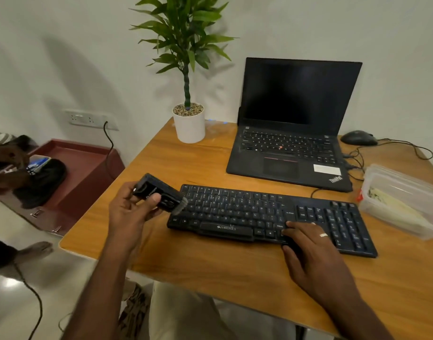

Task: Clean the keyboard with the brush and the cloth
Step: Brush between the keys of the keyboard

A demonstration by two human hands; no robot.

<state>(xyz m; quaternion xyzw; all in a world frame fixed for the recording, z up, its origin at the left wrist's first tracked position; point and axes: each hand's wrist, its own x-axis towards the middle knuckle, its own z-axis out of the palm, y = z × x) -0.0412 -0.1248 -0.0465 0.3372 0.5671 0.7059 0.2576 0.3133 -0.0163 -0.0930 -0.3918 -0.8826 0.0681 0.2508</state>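
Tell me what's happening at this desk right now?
A person is cleaning a black keyboard on a wooden desk. The left hand grips a black brush, bristles touching the keyboard's left-end keys. The right hand rests on the keyboard's front edge, apparently steadying it. Behind sit an open laptop, a potted plant and a mouse.

A single head-worn wide-angle view looks forward and down from close above the table's (pixel 235 278) near edge, facing the wall (pixel 63 45) behind it.
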